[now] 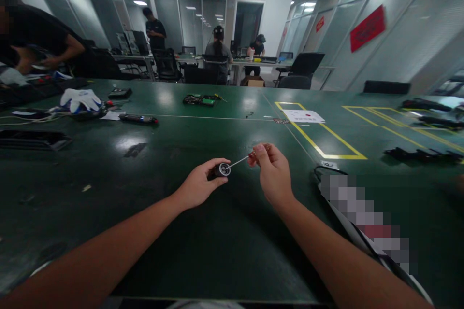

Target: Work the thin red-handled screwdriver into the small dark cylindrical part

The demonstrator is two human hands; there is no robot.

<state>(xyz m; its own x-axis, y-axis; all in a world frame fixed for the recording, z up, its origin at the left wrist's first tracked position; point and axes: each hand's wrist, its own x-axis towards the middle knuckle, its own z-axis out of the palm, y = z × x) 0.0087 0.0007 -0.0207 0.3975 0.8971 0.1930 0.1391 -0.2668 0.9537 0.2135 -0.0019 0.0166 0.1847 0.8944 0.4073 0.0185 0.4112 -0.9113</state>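
Observation:
My left hand (198, 184) is closed around a small dark cylinder (224, 169), thumb below and fingers above. The cylinder's round, silvery open end faces me and to the right. In my right hand (272, 174), thumb and fingers pinch a thin metal rod (238, 161). The rod slants down to the left, and its far tip reaches the cylinder's open end; how deep it goes I cannot tell. My fingers hide the rod's other end. Both hands are above the green table (213, 256).
An open green bit case (201, 100) lies ahead, with a pen-like screwdriver (138, 119) and white gloves (80, 100) to the left. Right are a white paper (303, 116), a black bracket (422, 155) and a long bag-like item (362, 217). Several people are beyond.

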